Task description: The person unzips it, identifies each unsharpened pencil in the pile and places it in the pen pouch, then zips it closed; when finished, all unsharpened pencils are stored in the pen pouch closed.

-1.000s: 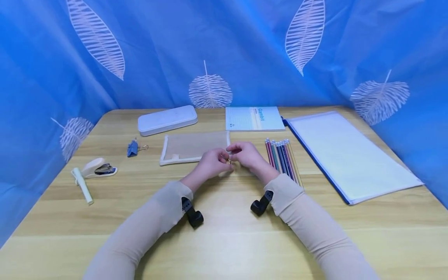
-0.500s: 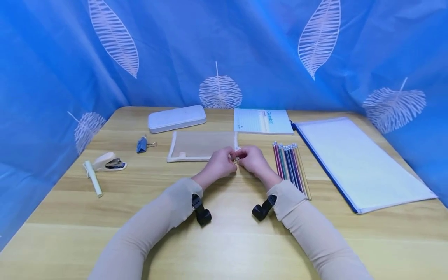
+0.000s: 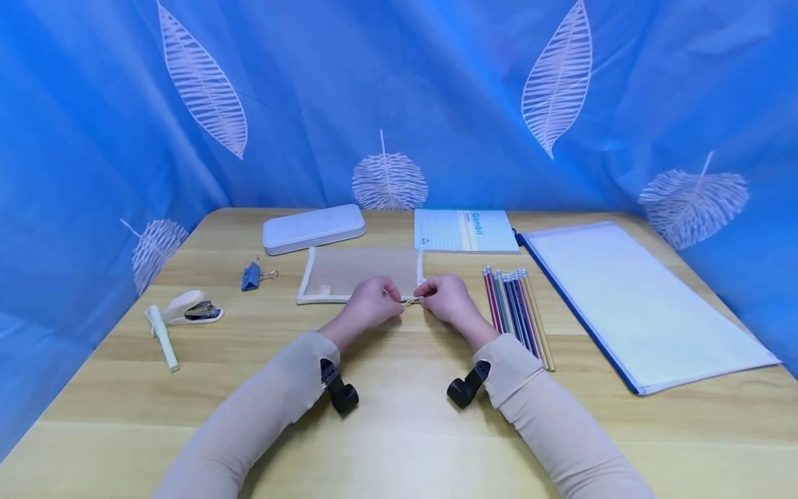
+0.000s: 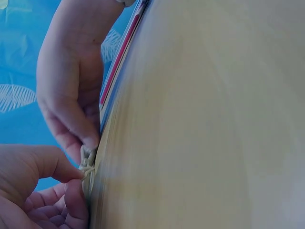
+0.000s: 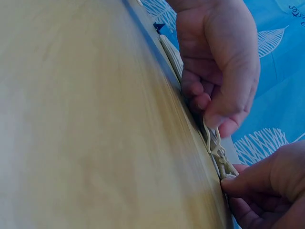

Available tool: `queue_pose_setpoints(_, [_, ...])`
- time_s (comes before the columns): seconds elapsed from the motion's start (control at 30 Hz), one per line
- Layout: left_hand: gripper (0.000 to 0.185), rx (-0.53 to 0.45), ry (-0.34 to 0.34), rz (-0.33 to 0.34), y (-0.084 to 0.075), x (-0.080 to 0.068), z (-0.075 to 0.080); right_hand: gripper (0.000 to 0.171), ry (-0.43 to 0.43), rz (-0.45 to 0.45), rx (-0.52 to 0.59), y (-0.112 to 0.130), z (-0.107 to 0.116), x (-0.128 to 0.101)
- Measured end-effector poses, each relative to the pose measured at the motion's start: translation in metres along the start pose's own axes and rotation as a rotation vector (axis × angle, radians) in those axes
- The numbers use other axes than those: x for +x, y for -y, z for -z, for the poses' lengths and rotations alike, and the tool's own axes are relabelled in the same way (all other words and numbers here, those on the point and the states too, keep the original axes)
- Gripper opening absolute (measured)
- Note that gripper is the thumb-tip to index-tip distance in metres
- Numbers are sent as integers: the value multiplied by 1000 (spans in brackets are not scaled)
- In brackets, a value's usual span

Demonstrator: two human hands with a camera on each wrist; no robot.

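Note:
A beige see-through zip pouch with white edging lies flat on the table. My left hand is at its near edge, just left of the right corner. Between thumb and finger it pinches the cream looped zipper pull. My right hand pinches the pouch's near right corner, at the end of the zipper. In the left wrist view the fingertips of both hands meet the zipper close together. The curled fingers partly hide the slider.
Several pencils lie right of my right hand, beside a large blue-edged zip folder. Behind are a white case and a notebook. On the left lie a blue binder clip, a stapler and a pale green stick.
My left hand has drawn a little left, away from the right hand, and more of the zipper pull shows between them. The right hand stays at the pouch's corner. The head view has shifted.

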State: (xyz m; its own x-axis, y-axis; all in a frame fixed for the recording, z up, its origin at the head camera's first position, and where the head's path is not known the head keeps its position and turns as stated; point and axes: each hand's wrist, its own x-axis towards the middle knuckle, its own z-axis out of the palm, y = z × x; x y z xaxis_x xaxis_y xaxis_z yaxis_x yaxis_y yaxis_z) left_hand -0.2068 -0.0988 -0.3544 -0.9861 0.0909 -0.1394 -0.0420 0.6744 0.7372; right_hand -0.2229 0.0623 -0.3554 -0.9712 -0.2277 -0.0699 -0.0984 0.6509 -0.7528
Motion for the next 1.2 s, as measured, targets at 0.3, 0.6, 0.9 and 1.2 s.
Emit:
queue_pose_setpoints(0.3, [14,63,1,-79,23,-11,26,16,-14,-23,-22,0,0,-1])
queue_pose_setpoints(0.6, [14,53,14,-37,52,-30,57,15,3,-41,-20,-1,-3,-2])
queue_pose_setpoints(0.9, [13,119,31,-57,70,-43,81,14,16,-57,-28,-3,-3,-5])
queue_pose_setpoints(1.2, [9,244,-74,-116,112,-60,134,15,7,-24,-31,-1,0,1])
